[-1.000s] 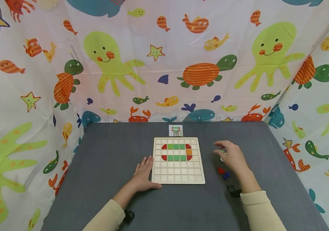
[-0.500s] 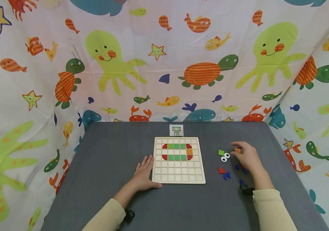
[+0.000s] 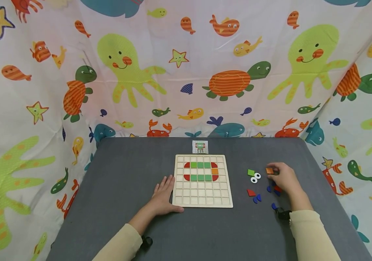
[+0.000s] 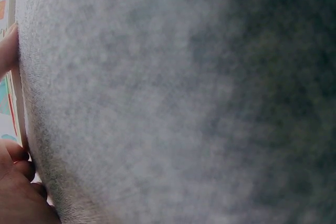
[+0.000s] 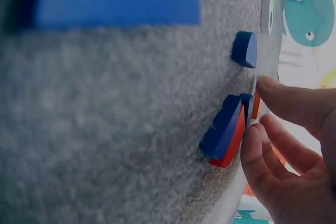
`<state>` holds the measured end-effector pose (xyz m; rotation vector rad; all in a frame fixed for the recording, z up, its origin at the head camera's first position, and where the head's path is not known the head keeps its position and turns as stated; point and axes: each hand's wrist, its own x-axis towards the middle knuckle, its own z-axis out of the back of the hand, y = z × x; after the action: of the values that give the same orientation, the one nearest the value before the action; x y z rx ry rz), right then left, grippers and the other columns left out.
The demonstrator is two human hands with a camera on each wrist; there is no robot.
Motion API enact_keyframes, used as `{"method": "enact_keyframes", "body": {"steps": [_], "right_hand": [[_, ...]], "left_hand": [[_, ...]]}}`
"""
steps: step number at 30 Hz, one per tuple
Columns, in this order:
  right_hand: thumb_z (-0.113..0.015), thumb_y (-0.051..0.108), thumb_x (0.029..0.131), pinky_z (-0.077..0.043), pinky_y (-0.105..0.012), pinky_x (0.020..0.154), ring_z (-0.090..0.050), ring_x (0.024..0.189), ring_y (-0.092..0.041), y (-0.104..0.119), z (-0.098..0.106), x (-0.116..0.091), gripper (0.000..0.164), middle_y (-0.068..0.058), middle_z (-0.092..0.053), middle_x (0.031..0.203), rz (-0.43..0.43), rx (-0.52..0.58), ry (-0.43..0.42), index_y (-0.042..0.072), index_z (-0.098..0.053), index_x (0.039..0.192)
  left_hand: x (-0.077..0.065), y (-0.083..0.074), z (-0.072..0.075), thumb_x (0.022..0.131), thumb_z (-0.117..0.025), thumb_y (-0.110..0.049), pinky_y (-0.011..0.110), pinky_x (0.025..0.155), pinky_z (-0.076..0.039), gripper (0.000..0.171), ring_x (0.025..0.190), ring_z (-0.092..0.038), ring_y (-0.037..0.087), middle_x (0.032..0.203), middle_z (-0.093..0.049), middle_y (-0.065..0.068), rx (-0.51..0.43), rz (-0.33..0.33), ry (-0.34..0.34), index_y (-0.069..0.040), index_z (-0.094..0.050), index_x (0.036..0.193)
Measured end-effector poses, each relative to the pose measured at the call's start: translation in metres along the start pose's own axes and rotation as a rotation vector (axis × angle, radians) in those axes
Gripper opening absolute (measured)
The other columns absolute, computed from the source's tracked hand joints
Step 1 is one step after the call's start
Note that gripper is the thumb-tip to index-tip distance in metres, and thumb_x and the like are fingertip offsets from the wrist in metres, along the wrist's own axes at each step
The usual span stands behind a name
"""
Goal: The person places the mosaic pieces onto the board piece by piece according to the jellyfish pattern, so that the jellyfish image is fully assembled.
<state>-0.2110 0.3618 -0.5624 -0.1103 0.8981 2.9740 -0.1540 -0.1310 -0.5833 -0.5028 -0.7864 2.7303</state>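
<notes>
A square wooden grid board lies flat on the grey table, with red, green and orange tiles forming two rows and an orange square joining them at the right. My left hand rests along its left edge, fingers straight and spread, thumb at the lower corner. In the left wrist view that hand shows only at the left margin. Off to the right, my right hand pinches an orange square tile between thumb and fingertips. Red and blue pieces lie just below the fingers in the right wrist view.
A small picture card lies behind the board. Between board and right hand are a green square, two white rings, a red piece and blue pieces. A patterned sea-animal cloth hangs behind the table.
My right hand has moved right, away from the green square and white rings, to the orange tile, which it now pinches. The left hand stays at the board's edge.
</notes>
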Motion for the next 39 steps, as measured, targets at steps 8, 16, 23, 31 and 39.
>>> {"method": "enact_keyframes", "body": {"steps": [8, 16, 23, 31, 39], "right_hand": [[-0.071, 0.010, 0.094, -0.043, -0.066, 0.099, -0.054, 0.115, -0.047, -0.006, 0.000, 0.004, 0.036, -0.031, -0.057, 0.128, -0.016, -0.017, 0.057, -0.002, -0.066, 0.127], [-0.070, 0.017, 0.096, -0.051, -0.059, 0.090, -0.062, 0.099, -0.039, -0.006, 0.002, 0.007, 0.034, -0.026, -0.067, 0.113, -0.005, -0.037, 0.082, -0.005, -0.068, 0.122], [-0.068, 0.019, 0.098, -0.051, -0.059, 0.087, -0.059, 0.096, -0.038, -0.002, 0.002, 0.005, 0.032, -0.026, -0.060, 0.111, 0.030, -0.073, 0.031, -0.006, -0.067, 0.119], [-0.068, 0.020, 0.098, -0.048, -0.063, 0.094, -0.060, 0.107, -0.045, 0.030, 0.007, -0.002, 0.036, -0.029, -0.061, 0.118, 0.113, -0.070, -0.035, -0.005, -0.067, 0.123], [-0.070, 0.016, 0.096, -0.053, -0.058, 0.086, -0.064, 0.101, -0.042, 0.062, 0.005, -0.004, 0.030, -0.026, -0.064, 0.115, 0.240, -0.040, -0.068, -0.004, -0.070, 0.119]], "left_hand": [[0.001, 0.000, 0.001, 0.071, -0.086, -0.058, 0.059, 0.124, -0.006, 0.130, 0.158, -0.001, 0.032, 0.171, -0.007, 0.008, 0.010, -0.005, 0.004, -0.008, -0.010, 0.163], [0.000, 0.000, 0.001, 0.071, -0.087, -0.057, 0.059, 0.124, -0.007, 0.130, 0.158, -0.002, 0.033, 0.171, -0.008, 0.010, 0.001, -0.011, -0.001, -0.007, -0.011, 0.163], [0.000, 0.002, 0.000, 0.071, -0.087, -0.058, 0.059, 0.124, -0.007, 0.130, 0.158, -0.002, 0.032, 0.171, -0.008, 0.008, 0.000, -0.009, -0.008, -0.008, -0.011, 0.163], [0.000, 0.002, 0.000, 0.070, -0.087, -0.058, 0.060, 0.123, -0.008, 0.130, 0.158, -0.002, 0.032, 0.171, -0.008, 0.009, -0.002, -0.013, -0.006, -0.008, -0.010, 0.163], [-0.001, 0.000, 0.001, 0.071, -0.086, -0.058, 0.059, 0.124, -0.008, 0.130, 0.158, -0.003, 0.031, 0.171, -0.008, 0.008, 0.008, -0.011, 0.004, -0.009, -0.010, 0.163]]}}
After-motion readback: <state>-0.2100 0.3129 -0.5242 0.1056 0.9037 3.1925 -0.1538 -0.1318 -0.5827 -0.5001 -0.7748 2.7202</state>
